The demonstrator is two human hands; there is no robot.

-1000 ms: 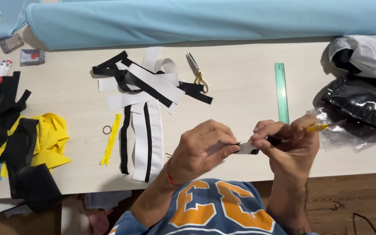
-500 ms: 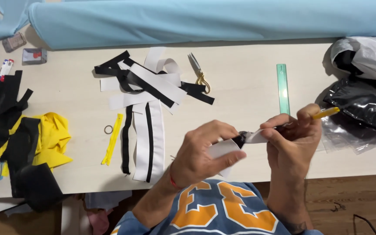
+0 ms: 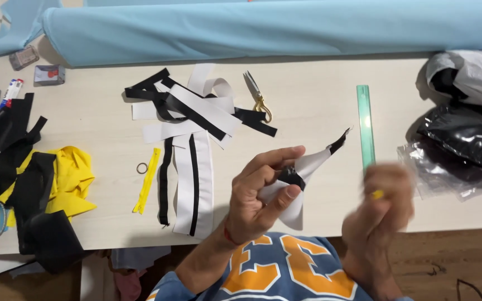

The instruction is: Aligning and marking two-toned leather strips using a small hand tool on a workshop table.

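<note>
Two hands work at lower centre of the frame. The left hand [image 3: 263, 189] pinches a white-and-black fabric strip [image 3: 308, 167] between thumb and fingers, above the pale worktop [image 3: 319, 100]. The strip looks light, limp and thin, best held near its black seam. The right hand [image 3: 383, 203] is blurred, curled round something yellow; its grip cannot be told.

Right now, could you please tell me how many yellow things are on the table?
2 on the table: a yellow cloth at the left among black pieces, and a small yellow zipper beside the white strips. The blurred right hand also holds something yellow; more may be hidden.
</note>
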